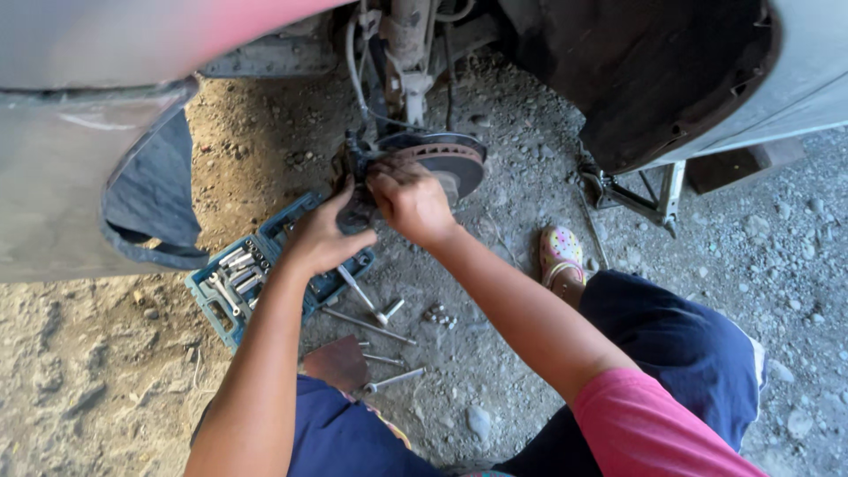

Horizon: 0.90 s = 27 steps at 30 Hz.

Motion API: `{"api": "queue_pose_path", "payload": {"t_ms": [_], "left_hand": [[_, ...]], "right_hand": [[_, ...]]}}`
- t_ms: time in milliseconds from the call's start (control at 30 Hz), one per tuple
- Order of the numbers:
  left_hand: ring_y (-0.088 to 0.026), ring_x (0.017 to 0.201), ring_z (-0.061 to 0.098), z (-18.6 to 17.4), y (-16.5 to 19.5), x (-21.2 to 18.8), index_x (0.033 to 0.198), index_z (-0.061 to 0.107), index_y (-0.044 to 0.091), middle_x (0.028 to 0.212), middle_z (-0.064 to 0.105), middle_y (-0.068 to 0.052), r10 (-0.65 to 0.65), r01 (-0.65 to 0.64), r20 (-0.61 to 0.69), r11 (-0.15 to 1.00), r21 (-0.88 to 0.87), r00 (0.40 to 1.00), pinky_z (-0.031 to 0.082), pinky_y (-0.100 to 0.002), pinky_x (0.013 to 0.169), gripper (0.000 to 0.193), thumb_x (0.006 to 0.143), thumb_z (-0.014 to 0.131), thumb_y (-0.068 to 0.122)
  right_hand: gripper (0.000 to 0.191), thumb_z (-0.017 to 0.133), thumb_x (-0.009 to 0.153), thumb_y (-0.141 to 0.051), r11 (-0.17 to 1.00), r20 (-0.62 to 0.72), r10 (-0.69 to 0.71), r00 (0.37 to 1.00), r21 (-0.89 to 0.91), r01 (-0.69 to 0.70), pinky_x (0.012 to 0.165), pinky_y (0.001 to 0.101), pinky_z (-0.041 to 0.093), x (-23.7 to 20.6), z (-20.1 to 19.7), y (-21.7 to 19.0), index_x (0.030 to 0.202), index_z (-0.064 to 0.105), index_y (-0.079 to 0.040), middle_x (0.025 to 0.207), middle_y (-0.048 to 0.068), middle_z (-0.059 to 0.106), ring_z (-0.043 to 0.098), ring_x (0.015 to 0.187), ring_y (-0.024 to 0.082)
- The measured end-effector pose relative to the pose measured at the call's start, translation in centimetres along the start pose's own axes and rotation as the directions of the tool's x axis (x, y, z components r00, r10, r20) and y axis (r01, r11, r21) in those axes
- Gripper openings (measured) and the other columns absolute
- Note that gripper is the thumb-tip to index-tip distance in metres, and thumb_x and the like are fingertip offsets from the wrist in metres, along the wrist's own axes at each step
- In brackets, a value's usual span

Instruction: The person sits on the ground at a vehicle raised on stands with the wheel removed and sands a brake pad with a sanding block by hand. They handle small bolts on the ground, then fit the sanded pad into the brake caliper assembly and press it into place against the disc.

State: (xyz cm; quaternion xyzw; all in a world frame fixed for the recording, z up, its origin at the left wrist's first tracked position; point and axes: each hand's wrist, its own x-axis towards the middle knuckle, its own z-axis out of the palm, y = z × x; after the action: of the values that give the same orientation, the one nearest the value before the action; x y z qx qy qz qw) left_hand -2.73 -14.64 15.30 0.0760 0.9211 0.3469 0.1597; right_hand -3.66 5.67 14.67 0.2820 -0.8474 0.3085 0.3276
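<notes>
We see left hand (320, 237) and right hand (409, 201) both closed on the brake part (358, 208) beside the disc (450, 159); blue tool case (231, 283) below.

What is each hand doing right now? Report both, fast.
Left hand: curled closed on the dark brake caliper.
Right hand: closed, fingers gripping the caliper beside the brake disc.

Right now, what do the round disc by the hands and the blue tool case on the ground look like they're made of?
Brake disc: bare metal, likely steel or cast iron; grey, worn-smooth face with rusty brown patches. Tool case: apparently moulded plastic, matte blue-teal, with shaped compartments holding shiny metal sockets. Both hands, left hand and right hand, work beside the disc.
</notes>
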Motion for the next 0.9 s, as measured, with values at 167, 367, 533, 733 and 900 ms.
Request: {"api": "queue_pose_path", "payload": {"t_ms": [167,367,533,733,900], "left_hand": [[-0.034,0.140,0.050,-0.3,-0.3,-0.1,0.162,0.029,0.020,0.153,0.050,-0.021,0.064,-0.064,0.001,0.997,-0.045,0.998,0.041,-0.039,0.111,0.113,0.065,0.082,0.039],[-0.029,0.099,0.074,-0.5,0.5,-0.5,0.164,0.024,0.025,0.146,0.061,-0.018,-0.086,0.096,0.075,0.983,-0.155,0.994,0.055,-0.038,0.092,0.118,0.061,0.078,0.039],[-0.025,0.090,0.071,-0.6,2.3,-1.0,0.164,0.024,0.024,0.153,0.052,-0.016,-0.073,0.079,0.054,0.989,-0.121,0.996,0.055,-0.036,0.086,0.115,0.063,0.079,0.033],[-0.020,0.101,0.070,-0.2,1.7,-1.0,0.164,0.023,0.020,0.158,0.046,-0.016,-0.017,0.038,0.079,0.963,-0.268,0.997,0.055,-0.032,0.089,0.109,0.068,0.075,0.024],[-0.019,0.123,0.062,0.1,1.1,-0.3,0.164,0.022,0.017,0.164,0.036,-0.019,0.061,-0.030,0.070,0.923,-0.383,0.996,0.056,-0.032,0.096,0.105,0.072,0.073,0.016]], "right_hand": [[0.012,0.070,0.092,-0.007,0.994,-0.167,0.108,0.980,0.002,-0.109,0.095,0.0437,0.057,-1.8,-1.4,2.7,0.102,0.073,-0.002,0.107,0.017,0.074,0.071,0.104,0.036],[0.025,0.058,0.109,-0.016,0.715,-0.385,0.690,0.613,0.492,-0.497,0.095,0.0346,0.055,-10.1,2.3,10.9,0.114,0.073,0.004,0.108,0.013,0.078,0.071,0.103,0.021],[0.027,0.058,0.104,-0.017,0.085,-0.050,0.991,0.122,0.949,-0.302,0.083,0.0336,0.056,-17.5,8.2,16.1,0.114,0.070,0.005,0.103,0.010,0.074,0.069,0.092,0.018],[0.024,0.058,0.106,-0.014,0.281,-0.193,0.950,0.247,0.874,-0.397,0.085,0.0353,0.055,-15.0,6.0,16.3,0.112,0.072,0.005,0.104,0.012,0.075,0.069,0.093,0.021],[0.017,0.063,0.101,-0.010,0.782,-0.399,0.617,0.678,0.407,-0.472,0.092,0.0375,0.057,-6.8,0.6,7.6,0.107,0.074,0.001,0.107,0.015,0.076,0.073,0.100,0.028]]}}
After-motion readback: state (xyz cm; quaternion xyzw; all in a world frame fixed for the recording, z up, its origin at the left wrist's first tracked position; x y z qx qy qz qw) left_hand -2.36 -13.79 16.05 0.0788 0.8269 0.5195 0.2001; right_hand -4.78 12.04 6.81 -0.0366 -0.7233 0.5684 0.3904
